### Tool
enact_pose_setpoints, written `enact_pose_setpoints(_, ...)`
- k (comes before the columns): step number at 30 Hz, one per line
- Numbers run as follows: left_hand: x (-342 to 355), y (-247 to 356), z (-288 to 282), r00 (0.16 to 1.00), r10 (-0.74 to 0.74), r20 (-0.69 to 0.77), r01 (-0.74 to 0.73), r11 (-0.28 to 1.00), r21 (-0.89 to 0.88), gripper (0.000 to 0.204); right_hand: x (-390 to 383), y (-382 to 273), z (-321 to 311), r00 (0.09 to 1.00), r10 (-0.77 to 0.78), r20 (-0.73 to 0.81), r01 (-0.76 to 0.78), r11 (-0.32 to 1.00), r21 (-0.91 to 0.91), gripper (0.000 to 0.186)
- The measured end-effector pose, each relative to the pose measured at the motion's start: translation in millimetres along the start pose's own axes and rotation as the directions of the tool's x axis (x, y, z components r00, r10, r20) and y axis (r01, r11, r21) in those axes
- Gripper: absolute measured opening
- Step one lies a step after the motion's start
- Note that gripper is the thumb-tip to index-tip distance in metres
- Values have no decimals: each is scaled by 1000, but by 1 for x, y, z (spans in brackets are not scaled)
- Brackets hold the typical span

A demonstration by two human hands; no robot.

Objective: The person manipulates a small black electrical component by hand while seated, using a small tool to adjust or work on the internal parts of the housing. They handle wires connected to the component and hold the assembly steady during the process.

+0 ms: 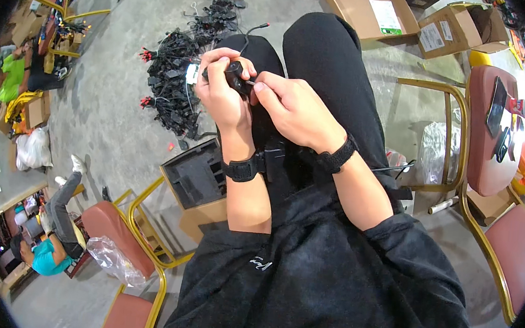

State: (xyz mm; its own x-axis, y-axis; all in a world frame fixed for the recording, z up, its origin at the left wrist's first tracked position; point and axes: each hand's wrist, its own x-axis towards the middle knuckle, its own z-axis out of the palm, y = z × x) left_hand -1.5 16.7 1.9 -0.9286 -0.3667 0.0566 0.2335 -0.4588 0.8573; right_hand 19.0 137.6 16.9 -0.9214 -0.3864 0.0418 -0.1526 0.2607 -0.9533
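The head view has a black cylindrical device (235,71) in the upper middle of the frame, above the person's knees, much of it hidden by fingers. The left hand (222,92) grips it, fingers curled closed around it; the right hand (290,103) comes from the right, thumb and forefinger pinched on a thin metallic rod (251,82), and whether its tip enters the device is hard to tell. A black cable (248,35) with a red tip rises above the hands, its start covered. Left of them, a heap of black cables (170,89) lies on the floor (104,104), partly blocked by the left hand. Lower, an open box (207,215) sits partly behind the left forearm; cardboard boxes (352,5) at upper right are cut off by the frame's edge.
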Motion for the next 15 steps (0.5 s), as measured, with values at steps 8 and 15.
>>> enact_pose_setpoints(8, -2, 1, -1, 1000, 18, 2, -18, 999, 49, 16, 1, 3, 4, 992, -119, -45, 119, 993, -1, 21)
enact_pose_setpoints(15, -1, 2, 0, 1000, 11, 6, -11, 998, 63, 16, 2, 4, 3, 980, -188, -70, 189, 982, -1, 17)
